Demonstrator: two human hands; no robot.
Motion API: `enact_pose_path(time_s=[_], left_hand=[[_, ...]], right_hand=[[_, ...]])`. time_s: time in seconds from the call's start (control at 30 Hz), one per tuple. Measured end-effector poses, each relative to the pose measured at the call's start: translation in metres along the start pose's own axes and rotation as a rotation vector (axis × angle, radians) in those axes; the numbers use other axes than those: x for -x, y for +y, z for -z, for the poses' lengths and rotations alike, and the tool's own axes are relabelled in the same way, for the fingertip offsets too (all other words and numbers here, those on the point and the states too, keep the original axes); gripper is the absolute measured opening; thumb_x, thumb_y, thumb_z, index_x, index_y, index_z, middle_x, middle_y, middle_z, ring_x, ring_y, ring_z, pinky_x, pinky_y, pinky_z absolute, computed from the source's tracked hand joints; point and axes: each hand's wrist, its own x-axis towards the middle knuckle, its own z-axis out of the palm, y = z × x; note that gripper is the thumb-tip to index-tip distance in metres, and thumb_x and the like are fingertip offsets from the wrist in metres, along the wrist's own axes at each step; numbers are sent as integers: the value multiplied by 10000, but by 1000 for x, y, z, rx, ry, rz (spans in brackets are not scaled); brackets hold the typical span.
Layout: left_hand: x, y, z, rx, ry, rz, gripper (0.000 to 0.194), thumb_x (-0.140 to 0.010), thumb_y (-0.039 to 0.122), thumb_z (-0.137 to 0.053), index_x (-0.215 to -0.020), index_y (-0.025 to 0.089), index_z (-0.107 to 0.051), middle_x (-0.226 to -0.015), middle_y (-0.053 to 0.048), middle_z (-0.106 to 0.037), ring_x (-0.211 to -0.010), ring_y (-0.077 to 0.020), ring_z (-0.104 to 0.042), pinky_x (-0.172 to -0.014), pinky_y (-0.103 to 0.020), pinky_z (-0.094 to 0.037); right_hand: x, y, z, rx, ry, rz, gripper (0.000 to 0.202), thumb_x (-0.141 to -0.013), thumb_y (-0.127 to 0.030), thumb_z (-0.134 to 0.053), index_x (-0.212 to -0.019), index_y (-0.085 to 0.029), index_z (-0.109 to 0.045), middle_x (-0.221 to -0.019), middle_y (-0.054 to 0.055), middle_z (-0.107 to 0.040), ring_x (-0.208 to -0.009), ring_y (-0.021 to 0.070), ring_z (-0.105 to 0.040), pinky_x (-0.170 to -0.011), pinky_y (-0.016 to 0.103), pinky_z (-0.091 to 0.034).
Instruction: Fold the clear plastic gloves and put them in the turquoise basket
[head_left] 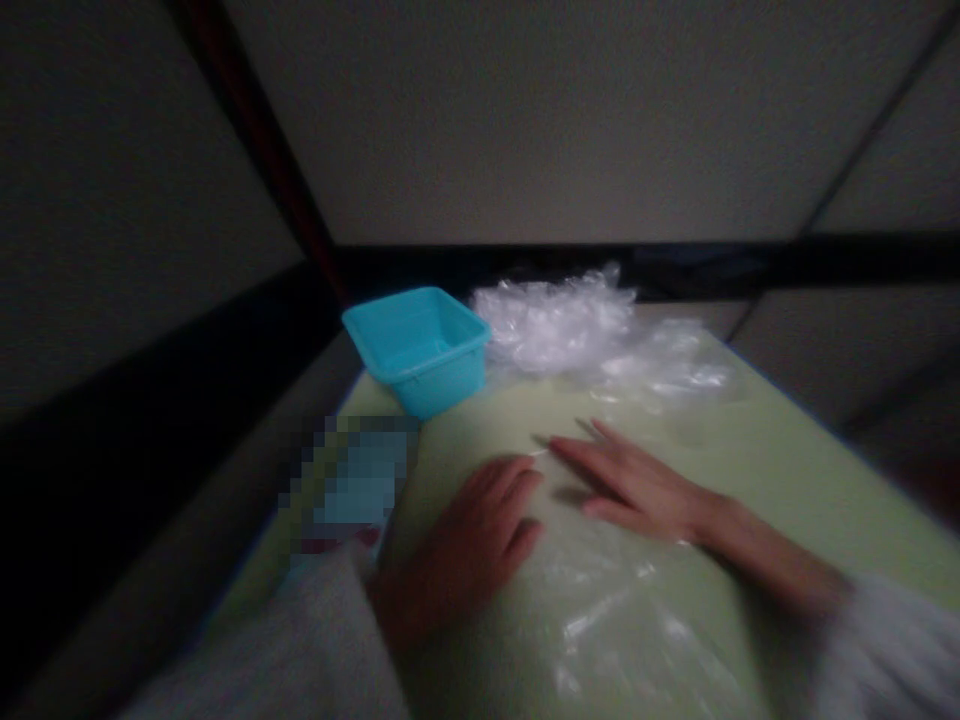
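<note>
A clear plastic bag lies flat on the pale green table, running toward the near edge. My left hand rests at the bag's left side, fingers loosely bent and the thumb apart, with nothing seen in its grip. On the right, my right hand is open, its fingers stretched out over the bag's far end and pointing toward the left hand. A short gap separates the fingertips of the two hands. The image is dim and blurred, so exact contact with the thin plastic is hard to make out.
A turquoise plastic basin stands at the table's back left. Beside it lies a crumpled heap of clear plastic bags. A blurred-out, pixelated item is near the left edge of the table. Grey panels rise behind.
</note>
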Motion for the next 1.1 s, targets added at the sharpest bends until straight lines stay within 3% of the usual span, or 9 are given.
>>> enact_pose_path(time_s=[0.17, 0.27, 0.57, 0.73, 0.87, 1.0, 1.1], left_hand=[[0, -5, -3, -40, -39, -55, 570, -895, 271, -452, -1407, 140, -238, -1486, -144, -269, -1374, -245, -226, -1113, -449, -244], [1, -9, -2, -76, -115, -113, 634, -912, 324, -429, -1442, 126, -144, -1514, -150, -186, -1399, -235, -145, -1129, -435, -194], [2, -11, -5, -148, -181, -134, 644, -924, 383, -416, -1438, 88, -162, -1519, -157, -152, -1407, -232, -87, -1139, -415, -150], [1, -9, -2, -100, -123, -134, 627, -921, 345, -433, -1442, 130, -159, -1523, -121, -167, -1403, -223, -127, -1139, -430, -179], [-1, -6, 2, -54, -11, -69, 512, -928, 255, -403, -1406, 134, -267, -1485, -105, -295, -1375, -206, -240, -1133, -423, -230], [0, -6, -1, -31, 71, 10, 438, -923, 232, -392, -1348, 127, -366, -1405, -116, -431, -1296, -206, -393, -1079, -404, -346], [0, -6, -4, -47, 77, 5, 420, -906, 212, -405, -1315, 115, -409, -1376, -126, -465, -1268, -214, -430, -1068, -417, -361]], right_hand=[[0, -3, -8, 68, -15, -17, 751, -915, -557, -331, -1472, -159, -23, -1514, 136, -135, -1392, 256, -141, -1124, 509, -108], [2, -4, -14, 75, -92, -48, 786, -897, -583, -351, -1469, -121, -74, -1507, 160, -132, -1393, 257, -125, -1131, 494, -100], [3, -5, -12, 62, -159, -68, 799, -892, -595, -352, -1464, -97, -100, -1505, 169, -118, -1396, 259, -100, -1132, 500, -99], [5, -9, -5, 52, -168, -67, 798, -906, -588, -314, -1466, -101, -23, -1513, 166, -50, -1400, 240, -64, -1136, 480, -97], [10, -7, -1, 60, -136, -91, 784, -913, -584, -293, -1465, -80, -57, -1509, 176, -72, -1397, 254, -90, -1134, 480, -110], [13, 7, -10, 111, -124, -205, 804, -898, -609, -300, -1453, -50, -137, -1496, 207, -131, -1390, 283, -121, -1123, 498, -145], [12, 15, -15, 131, -51, -301, 777, -901, -597, -313, -1444, -55, -186, -1490, 215, -179, -1389, 292, -137, -1116, 506, -171]])
